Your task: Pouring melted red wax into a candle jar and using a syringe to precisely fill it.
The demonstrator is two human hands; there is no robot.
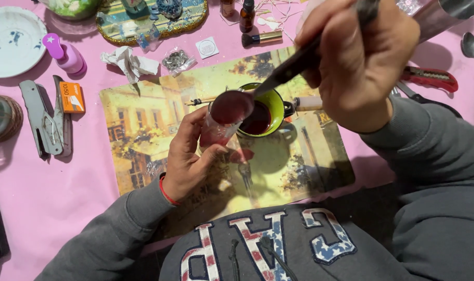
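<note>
My left hand (187, 158) grips a small clear glass (216, 132) partly filled with dark red liquid, held just above a picture placemat (143, 130). My right hand (359, 57) holds a metal spoon (237, 104) by its dark handle. The spoon's bowl carries dark red liquid and hovers right over the glass's mouth. Just behind the glass sits a green mug (265, 112) holding more of the dark red liquid.
A grey stapler (41, 122) and an orange staple box (72, 97) lie at left. A white plate (13, 39), a pink bottle (65, 54), crumpled paper (130, 62), small brown bottles (246, 15), a glittery tray (151, 21) and a red cutter (429, 79) surround the mat.
</note>
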